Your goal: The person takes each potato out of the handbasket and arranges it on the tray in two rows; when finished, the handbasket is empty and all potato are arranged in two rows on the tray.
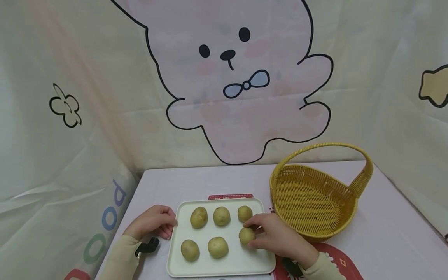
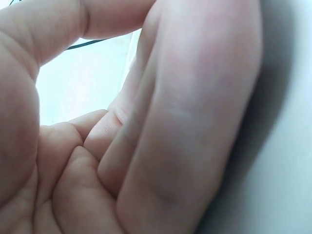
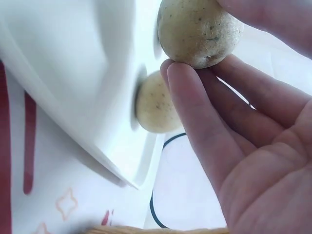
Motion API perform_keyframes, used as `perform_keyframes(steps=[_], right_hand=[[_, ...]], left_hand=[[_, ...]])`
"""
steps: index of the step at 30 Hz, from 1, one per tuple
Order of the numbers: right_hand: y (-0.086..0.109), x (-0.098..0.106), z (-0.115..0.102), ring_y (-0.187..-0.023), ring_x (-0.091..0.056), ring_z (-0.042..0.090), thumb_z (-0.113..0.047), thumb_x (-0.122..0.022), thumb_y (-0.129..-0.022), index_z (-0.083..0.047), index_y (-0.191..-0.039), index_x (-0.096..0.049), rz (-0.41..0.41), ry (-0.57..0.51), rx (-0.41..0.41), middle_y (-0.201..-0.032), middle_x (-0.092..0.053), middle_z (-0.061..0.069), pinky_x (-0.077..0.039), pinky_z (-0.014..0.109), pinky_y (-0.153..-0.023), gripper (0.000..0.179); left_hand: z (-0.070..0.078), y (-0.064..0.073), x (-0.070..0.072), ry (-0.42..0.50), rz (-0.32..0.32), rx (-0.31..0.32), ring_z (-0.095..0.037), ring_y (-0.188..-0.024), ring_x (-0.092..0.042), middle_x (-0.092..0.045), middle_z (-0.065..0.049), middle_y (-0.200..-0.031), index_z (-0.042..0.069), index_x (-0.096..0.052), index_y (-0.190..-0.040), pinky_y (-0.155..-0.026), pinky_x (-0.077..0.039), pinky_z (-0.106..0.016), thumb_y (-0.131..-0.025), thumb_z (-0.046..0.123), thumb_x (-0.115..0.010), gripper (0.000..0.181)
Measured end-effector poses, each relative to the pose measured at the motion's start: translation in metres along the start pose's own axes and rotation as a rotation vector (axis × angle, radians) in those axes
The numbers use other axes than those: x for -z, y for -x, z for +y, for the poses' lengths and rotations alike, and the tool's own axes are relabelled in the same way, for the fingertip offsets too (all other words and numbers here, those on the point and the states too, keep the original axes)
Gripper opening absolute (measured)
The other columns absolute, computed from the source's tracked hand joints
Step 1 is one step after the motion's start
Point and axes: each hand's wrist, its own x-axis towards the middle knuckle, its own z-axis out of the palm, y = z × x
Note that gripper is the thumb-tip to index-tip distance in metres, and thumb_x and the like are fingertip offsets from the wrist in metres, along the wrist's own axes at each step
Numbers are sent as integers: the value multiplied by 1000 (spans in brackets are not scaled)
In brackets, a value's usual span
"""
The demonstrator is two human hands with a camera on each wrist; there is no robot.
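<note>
My right hand (image 1: 276,235) pinches a small round potato (image 1: 247,236) between thumb and fingers at the right side of a white tray (image 1: 245,266). In the right wrist view the pinched potato (image 3: 200,31) shows brown specks, with the fingertips (image 3: 185,78) against its underside. Other potatoes lie on the tray in two rows: one (image 1: 245,213) just behind the held one, two more in the back row and two in front. My left hand (image 1: 154,223) rests on the table by the tray's left edge, fingers loosely curled and holding nothing; whether it touches the rim I cannot tell.
A yellow woven basket (image 1: 308,202) with a tall arched handle stands right of the tray, close to my right hand. Red printed patterns (image 1: 339,258) show on the white tabletop (image 1: 388,233). Behind hangs a cloth backdrop (image 1: 140,116) with a cartoon bear.
</note>
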Motion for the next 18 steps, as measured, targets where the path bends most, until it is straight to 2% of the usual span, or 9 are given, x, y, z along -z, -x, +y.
perform_keyframes(steps=[18], right_hand=[[-1, -13, 0, -96, -69, 4, -22, -94, -82, -11, -116, -78, -8, 38, -12, -109, -78, -5, -60, 29, -83, 39]], left_hand=[[-5, -5, 2, -1, -5, -2, -10, -57, -66, -69, -4, -70, 2, -66, -97, -56, -60, -26, -92, 14, -74, 15]])
